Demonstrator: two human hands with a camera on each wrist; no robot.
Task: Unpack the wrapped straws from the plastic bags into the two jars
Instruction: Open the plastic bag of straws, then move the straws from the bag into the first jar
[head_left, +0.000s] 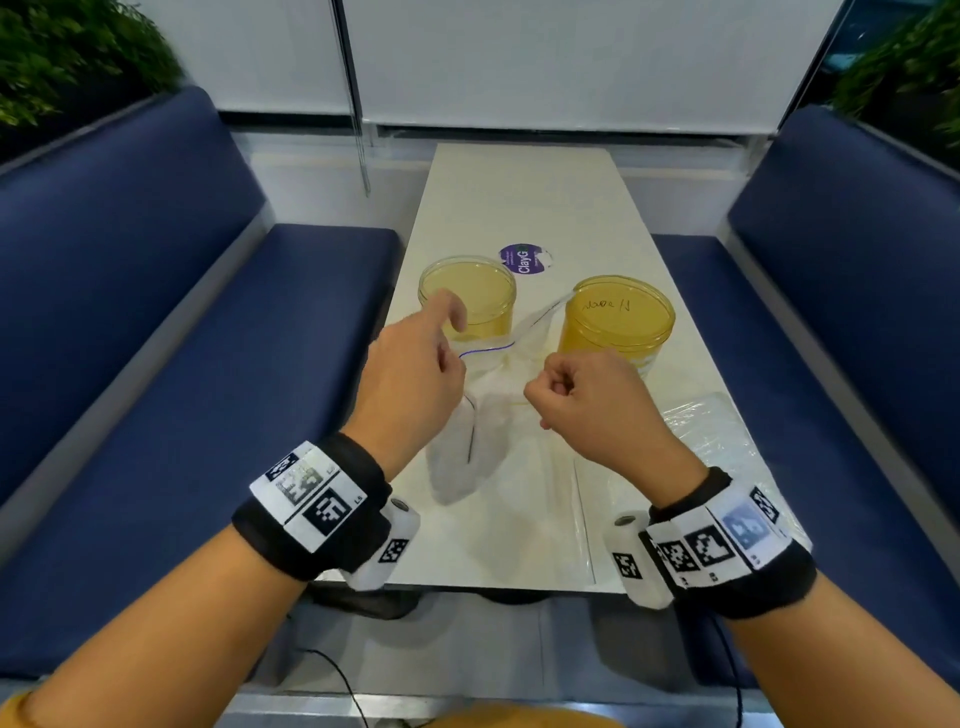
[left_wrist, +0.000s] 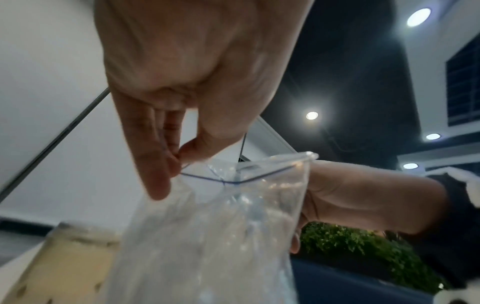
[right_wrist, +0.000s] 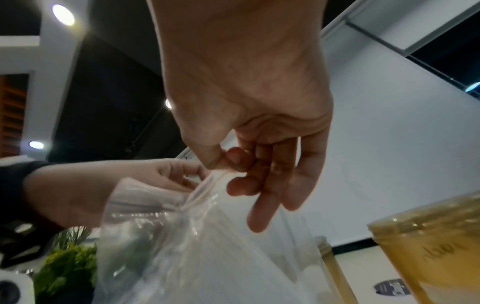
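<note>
Straws wrapped in white paper (head_left: 457, 457) are lying inside a clear plastic bag (head_left: 483, 415) that both hands are holding up over the near half of the white table (head_left: 519, 197). Taking that bag as the landmark and going from left to right: to its left, the left hand (head_left: 410, 379) is pinching the bag's blue-lined mouth edge (left_wrist: 205, 178) between thumb and a finger, while its index finger is pointing out over the left jar (head_left: 467, 296). That yellow-tinted jar is standing just behind the bag's left corner. Behind the bag, between the two jars, a round purple sticker (head_left: 524, 260) is lying flat on the table. On the bag's right, the right hand (head_left: 592, 400) is pinching the opposite lip of the mouth, its thumb pressing the plastic against curled fingers (right_wrist: 244, 162) and its last two fingers hanging loosely. The mouth is gaping open between the two hands. Just behind the right hand, the right jar (head_left: 618, 322) is standing with handwriting showing near its top. Further right of the bag, near the table's right edge, a second plastic bag (head_left: 711, 436) is lying flat. Whether either jar is holding straws cannot be told.
</note>
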